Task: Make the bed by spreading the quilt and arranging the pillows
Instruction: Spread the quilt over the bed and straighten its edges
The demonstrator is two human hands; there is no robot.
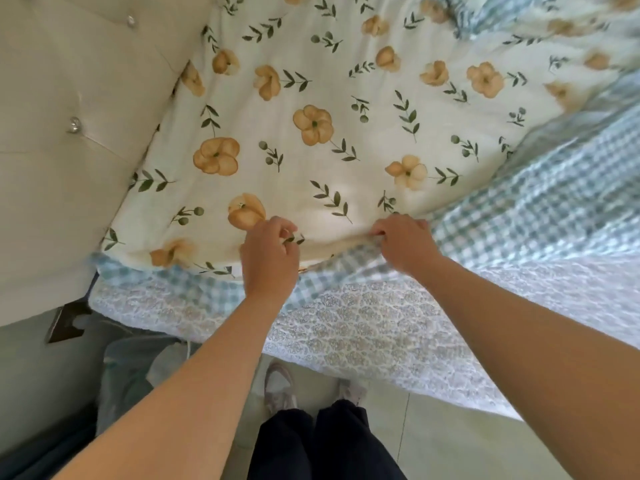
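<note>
The quilt [311,133] lies floral side up across the bed [363,327], one end against the headboard [69,133]. The left hand [270,252] pinches its near edge. The right hand [405,242], close by, grips the same edge with curled fingers.

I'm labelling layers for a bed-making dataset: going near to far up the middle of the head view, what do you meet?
Nearest first: dark trousers → shoes → lace bed skirt → checked fabric → left hand and right hand, both gripping the near edge of the floral quilt, which stretches farthest.
</note>
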